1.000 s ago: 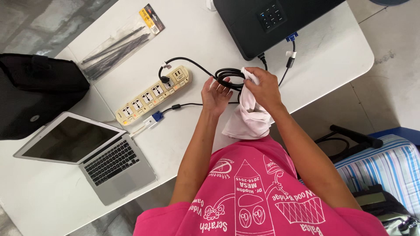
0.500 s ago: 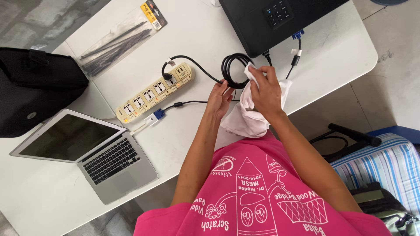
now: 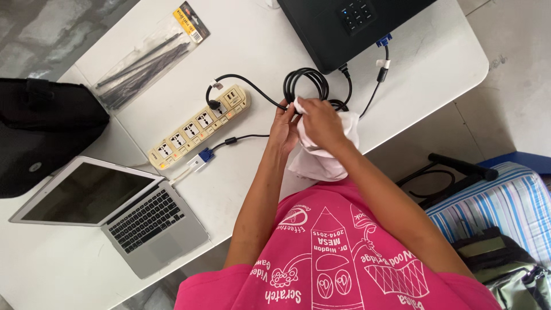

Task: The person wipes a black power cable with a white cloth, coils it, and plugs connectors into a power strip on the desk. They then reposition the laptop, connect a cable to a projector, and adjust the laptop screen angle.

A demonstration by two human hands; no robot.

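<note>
Black power cable [image 3: 252,86] ran from its plug in the beige power strip [image 3: 198,126], off to the left of the hands, across to a coiled bundle [image 3: 307,83] just above the fingertips, w/ its long axis roughly left-to-right. Left hand [image 3: 284,129] pinched the cable where it met the coil. Right hand [image 3: 322,121], just beside it and touching, was closed round a white cloth [image 3: 321,163], pressing it vs. the cable. Both hands were abt equally near. Black device [image 3: 356,23] sat beyond.
</note>
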